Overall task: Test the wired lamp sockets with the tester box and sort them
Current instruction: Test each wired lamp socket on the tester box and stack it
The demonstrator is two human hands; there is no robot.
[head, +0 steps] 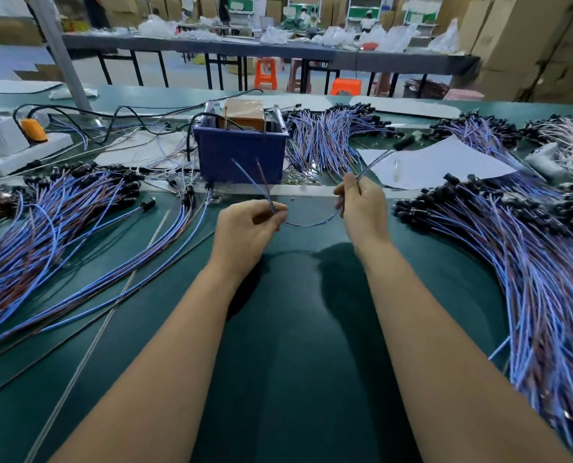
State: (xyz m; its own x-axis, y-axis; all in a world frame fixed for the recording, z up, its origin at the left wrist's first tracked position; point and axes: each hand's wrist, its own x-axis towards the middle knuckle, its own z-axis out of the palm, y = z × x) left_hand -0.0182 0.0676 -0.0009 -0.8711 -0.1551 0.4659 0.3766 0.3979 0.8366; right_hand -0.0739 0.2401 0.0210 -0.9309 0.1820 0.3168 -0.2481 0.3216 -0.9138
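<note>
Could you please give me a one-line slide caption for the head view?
Both hands, left and right, hold one wired socket before the blue tester box.

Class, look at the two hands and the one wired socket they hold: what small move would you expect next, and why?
Probably the left hand lifts the two free wire ends toward the blue tester box. It pinches the wires just in front of the box, the ends already point at it, and the right hand holds the socket end clear.

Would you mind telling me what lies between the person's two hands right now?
In the head view, one wired lamp socket sags between the left hand and the right hand; beneath it only bare green table shows.
</note>
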